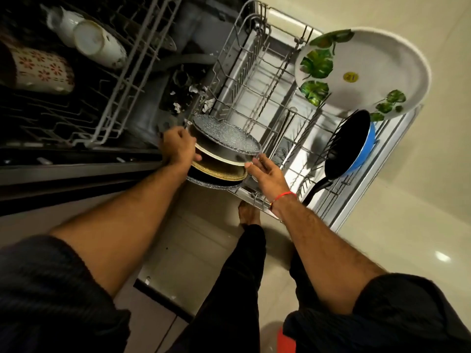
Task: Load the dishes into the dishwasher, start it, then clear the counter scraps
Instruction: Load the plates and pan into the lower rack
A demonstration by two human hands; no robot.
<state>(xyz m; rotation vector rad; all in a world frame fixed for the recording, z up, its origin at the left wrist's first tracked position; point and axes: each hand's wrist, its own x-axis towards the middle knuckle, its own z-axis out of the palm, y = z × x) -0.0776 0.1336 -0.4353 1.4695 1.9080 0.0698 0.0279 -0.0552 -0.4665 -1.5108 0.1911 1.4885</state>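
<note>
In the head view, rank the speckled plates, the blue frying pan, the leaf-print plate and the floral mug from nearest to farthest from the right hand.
1. Speckled plates: touching the right hand, at its fingertips.
2. Blue frying pan: to the right, in the lower rack.
3. Leaf-print plate: beyond the pan.
4. Floral mug: far left, upper rack.

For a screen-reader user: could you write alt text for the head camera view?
A person's left hand grips a set of plates at the lower dishwasher rack, the open right hand touching their edge. A leaf-patterned plate and blue pan already stand in it.
</note>
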